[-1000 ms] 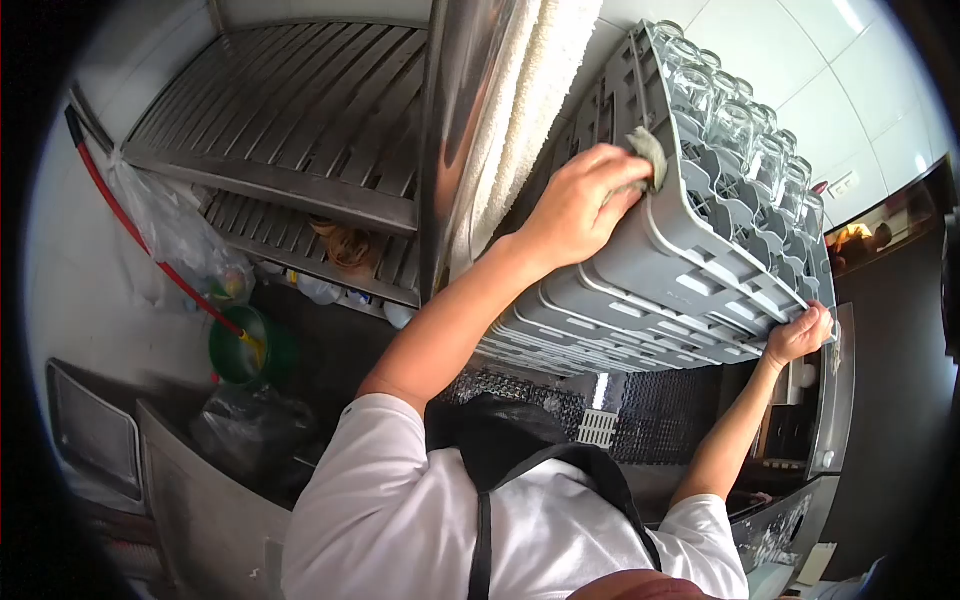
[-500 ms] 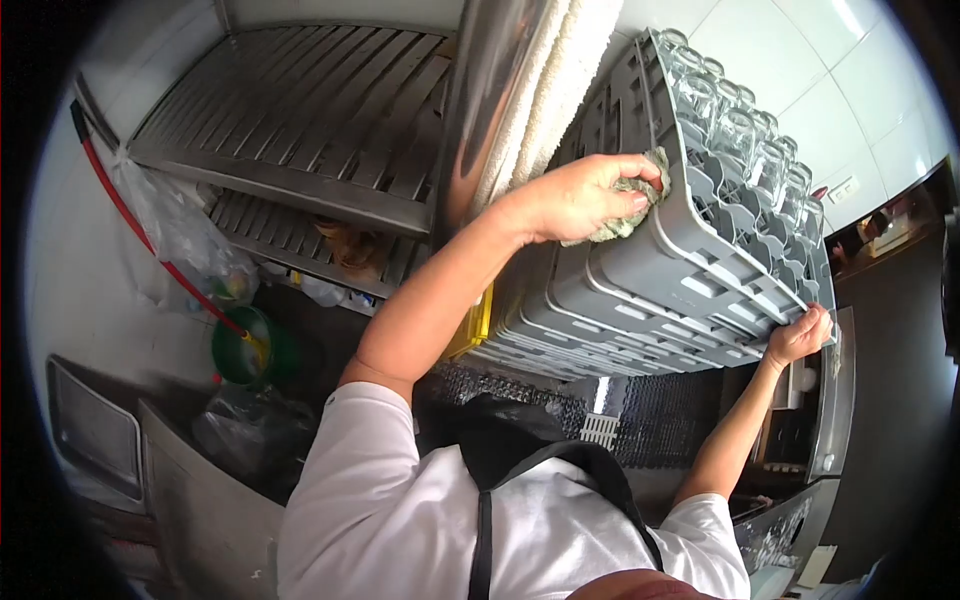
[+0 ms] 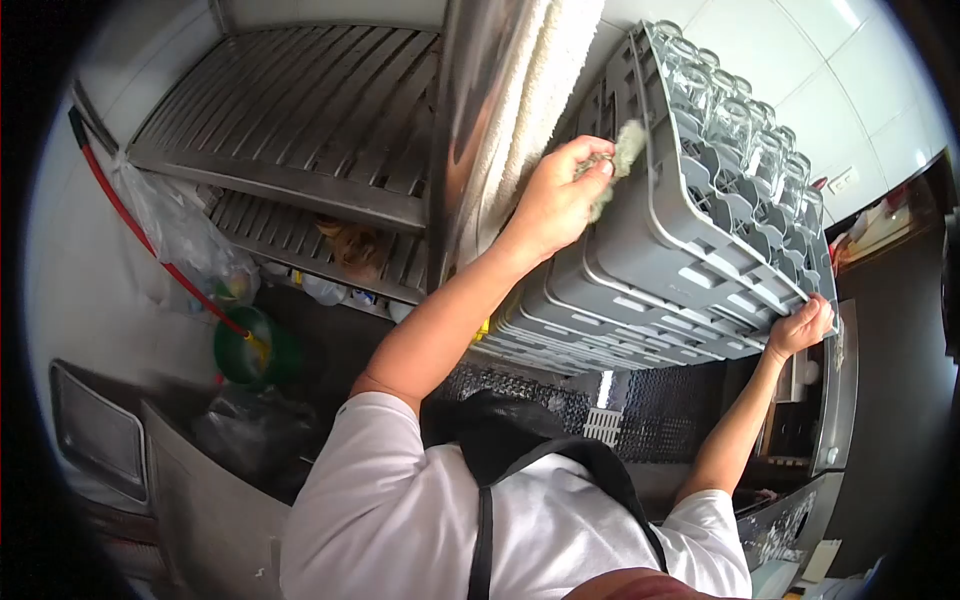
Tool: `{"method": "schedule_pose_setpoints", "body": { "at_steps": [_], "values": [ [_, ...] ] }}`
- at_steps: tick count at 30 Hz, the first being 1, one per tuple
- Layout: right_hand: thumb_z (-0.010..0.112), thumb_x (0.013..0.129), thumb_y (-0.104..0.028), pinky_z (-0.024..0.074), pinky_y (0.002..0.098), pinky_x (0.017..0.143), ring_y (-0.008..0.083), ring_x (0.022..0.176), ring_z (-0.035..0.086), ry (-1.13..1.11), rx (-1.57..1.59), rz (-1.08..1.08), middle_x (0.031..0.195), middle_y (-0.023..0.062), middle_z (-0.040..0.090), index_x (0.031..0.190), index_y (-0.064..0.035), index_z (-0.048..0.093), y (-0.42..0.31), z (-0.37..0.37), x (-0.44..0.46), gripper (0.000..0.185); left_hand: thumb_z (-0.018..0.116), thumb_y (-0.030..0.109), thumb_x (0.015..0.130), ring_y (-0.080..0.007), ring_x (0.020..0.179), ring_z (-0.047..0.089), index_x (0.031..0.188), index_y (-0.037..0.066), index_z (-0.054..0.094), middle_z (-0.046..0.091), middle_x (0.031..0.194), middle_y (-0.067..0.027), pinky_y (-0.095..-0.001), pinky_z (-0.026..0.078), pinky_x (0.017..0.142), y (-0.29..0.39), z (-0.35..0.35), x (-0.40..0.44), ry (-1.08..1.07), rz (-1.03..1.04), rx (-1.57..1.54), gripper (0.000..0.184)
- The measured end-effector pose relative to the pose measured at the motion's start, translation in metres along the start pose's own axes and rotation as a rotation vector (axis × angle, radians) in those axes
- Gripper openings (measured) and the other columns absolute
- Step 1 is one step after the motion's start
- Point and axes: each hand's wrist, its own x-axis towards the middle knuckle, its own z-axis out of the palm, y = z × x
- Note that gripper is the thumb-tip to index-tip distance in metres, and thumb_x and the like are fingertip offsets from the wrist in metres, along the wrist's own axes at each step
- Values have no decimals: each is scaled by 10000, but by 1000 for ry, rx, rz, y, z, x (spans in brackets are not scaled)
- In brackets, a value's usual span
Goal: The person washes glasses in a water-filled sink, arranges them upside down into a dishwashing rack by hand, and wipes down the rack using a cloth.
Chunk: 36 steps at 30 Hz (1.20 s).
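Cloth (image 3: 629,148), crumpled and grey-green, sat pinched in my left grip (image 3: 562,198), likely soft, best bunched; beside it stood stacked grey plastic racks (image 3: 652,245), seemingly stiff, heavy, upper corner in my right grip (image 3: 802,326).

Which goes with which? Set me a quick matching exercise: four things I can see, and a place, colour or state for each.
1. left hand
2. right hand
3. glasses
4. bucket

A. green
B. at a corner of the gray rack
C. in the rack's compartments
D. holding a cloth

Pairs: 1-D, 2-B, 3-C, 4-A
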Motion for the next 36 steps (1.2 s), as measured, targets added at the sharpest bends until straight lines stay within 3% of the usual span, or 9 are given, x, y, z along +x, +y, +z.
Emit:
{"method": "schedule_pose_setpoints", "body": {
  "at_steps": [4,12,15,17,25,31,33,35,36],
  "values": [
    [396,1046,-324,389,405,779,305,784,535,7,2,-2,780,107,592,840,-30,636,-1,2,3,432,584,139,987,-273,1190,569,1197,-29,636,601,1225,-176,-341,424,1037,-40,15,-3,181,553,382,274],
    [416,1031,-324,394,409,775,299,776,539,6,21,53,779,100,594,849,-32,641,2,3,-1,411,565,-17,919,-339,1014,614,1122,-77,638,618,1098,-196,-382,493,883,-64,37,-66,172,772,498,224],
    [424,1025,-302,397,423,771,329,792,547,17,-15,42,780,120,593,849,-36,635,-3,3,1,382,548,-24,915,-357,1004,630,1121,-69,645,632,1104,-213,-381,505,875,-71,20,-15,280,722,677,232],
    [426,1029,-304,399,425,775,339,798,548,6,-17,31,777,126,590,844,-38,631,-3,1,1,383,558,19,923,-386,994,633,1098,-45,673,636,1112,-214,-411,517,842,-65,21,0,255,629,501,219],
    [416,1033,-337,406,413,779,312,806,560,3,17,59,799,112,632,853,-34,663,4,4,-2,430,604,-4,922,-350,986,578,1262,-62,547,518,1146,-224,-385,497,841,-91,41,-66,296,804,748,350],
    [360,1050,-374,393,406,809,317,822,562,9,13,48,798,110,613,855,-50,656,6,4,-3,480,626,-11,888,-328,976,547,1275,-40,566,528,1126,-213,-404,478,843,-107,57,-85,335,732,766,393],
    [382,1046,-375,388,402,818,312,826,560,24,39,9,816,97,624,871,-52,659,1,2,1,460,651,-10,871,-275,919,587,1304,-9,598,603,1049,-142,-369,503,818,-123,68,-103,-150,840,695,436],
    [413,1038,-380,396,397,865,294,890,575,-73,78,22,881,91,658,941,-48,673,-1,-8,3,432,644,-1,883,-235,905,604,1303,5,597,616,1044,-128,-332,512,814,-138,84,-120,-205,800,716,423],
    [434,1033,-399,386,410,986,294,1079,578,-47,188,94,1084,131,669,1089,-23,669,-1,-10,-3,447,641,5,890,-234,928,608,1300,6,595,617,1048,-133,-332,513,826,-134,88,-119,-169,680,639,412]
  ]
}}
